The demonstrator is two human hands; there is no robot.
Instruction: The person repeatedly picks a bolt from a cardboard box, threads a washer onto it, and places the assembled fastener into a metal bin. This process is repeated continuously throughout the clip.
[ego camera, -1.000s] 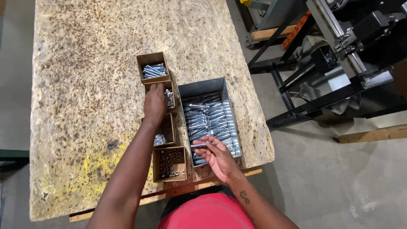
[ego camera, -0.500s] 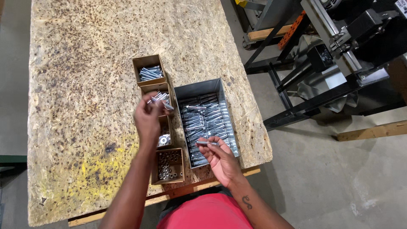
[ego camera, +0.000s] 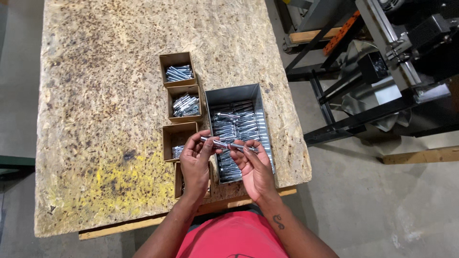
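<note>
1. Left hand (ego camera: 195, 162) raised over the near cardboard boxes, fingers (ego camera: 206, 143) pinched on a shiny metal bolt (ego camera: 215, 142), its tip aimed toward the other hand.
2. Right hand (ego camera: 253, 168) held just beside, fingers curled round a second bolt (ego camera: 243, 147), end to end with the first; likely brought together for comparing or joining, though which cannot be told.
3. Both bolts held above the near end of the grey metal bin (ego camera: 258, 102), itself full of similar silver pieces and within easy reach.
4. Four small cardboard boxes (ego camera: 178, 59) lined up left of the bin, touching it, apparently for sorted parts.
5. All set near the front edge of the chipboard table (ego camera: 95, 95); dark machine frame (ego camera: 382, 71) well apart at right.
</note>
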